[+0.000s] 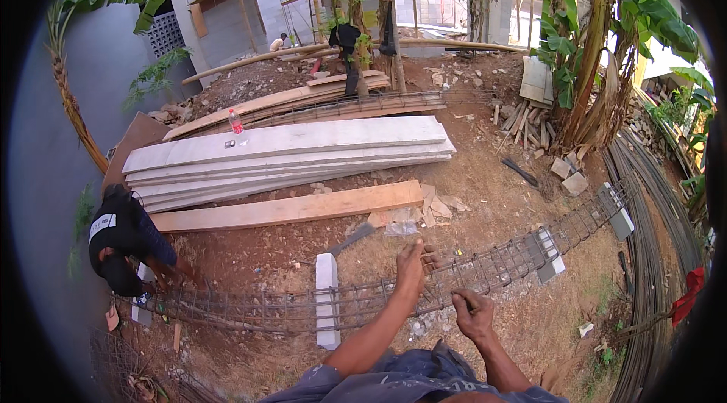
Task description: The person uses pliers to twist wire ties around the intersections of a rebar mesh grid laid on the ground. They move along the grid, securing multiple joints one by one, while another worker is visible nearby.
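Observation:
A long steel rebar cage [284,312] runs from left to right in front of me, resting on pale blocks such as the light concrete block [326,289]. Over the cage's far side, my left hand [412,270] is raised with its fingers curled; whatever they pinch is too small to make out. My right hand [475,316] is closed in a fist at the near side of the cage, thumb side up. Anything thin inside it blends with the bars behind. Both hands are close to the cage's stirrups, a short way apart.
A co-worker in dark clothes [125,240] bends over the cage's left end. Beyond lie stacked pale planks [288,149] with a bottle [235,122] on top, and an orange-brown board [295,208]. Long rebar rods [657,198] lie at right, near a red cloth [687,297].

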Tool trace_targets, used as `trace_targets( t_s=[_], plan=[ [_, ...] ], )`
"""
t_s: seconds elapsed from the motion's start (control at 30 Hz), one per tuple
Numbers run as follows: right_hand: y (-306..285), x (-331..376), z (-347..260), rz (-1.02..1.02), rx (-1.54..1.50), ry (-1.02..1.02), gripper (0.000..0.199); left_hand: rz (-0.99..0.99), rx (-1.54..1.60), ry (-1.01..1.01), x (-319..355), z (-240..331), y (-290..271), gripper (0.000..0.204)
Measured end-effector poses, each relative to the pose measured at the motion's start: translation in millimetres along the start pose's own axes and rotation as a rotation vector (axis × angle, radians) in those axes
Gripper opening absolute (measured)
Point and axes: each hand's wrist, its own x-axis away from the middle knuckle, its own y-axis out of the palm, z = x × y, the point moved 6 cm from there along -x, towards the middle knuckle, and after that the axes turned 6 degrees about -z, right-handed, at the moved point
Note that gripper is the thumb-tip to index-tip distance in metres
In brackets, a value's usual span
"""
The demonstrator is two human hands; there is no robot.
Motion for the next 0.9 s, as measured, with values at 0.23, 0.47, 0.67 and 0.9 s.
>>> trace_targets(
  t_s=[0.23, 0.47, 0.67, 0.9],
  plan=[
    [33, 27, 26, 0.058, -0.430, 0.183, 0.017, 0.448, 0.124, 0.251, 13, -5, -19, 0.032],
    [32, 7, 50, 0.056, -0.707, 0.441, 0.017, 0.522, -0.054, 0.725, 17, 37, 6, 0.021],
    [0, 6, 45, -0.149, -0.644, 0.461, 0.019, 0.212, 0.249, 0.619, -36, 84, -9, 0.012],
    [-30, 18, 45, -0.184, -0.708, 0.441, 0.020, 0.367, 0.339, 0.490, -52, 113, -44, 0.011]
  ],
)
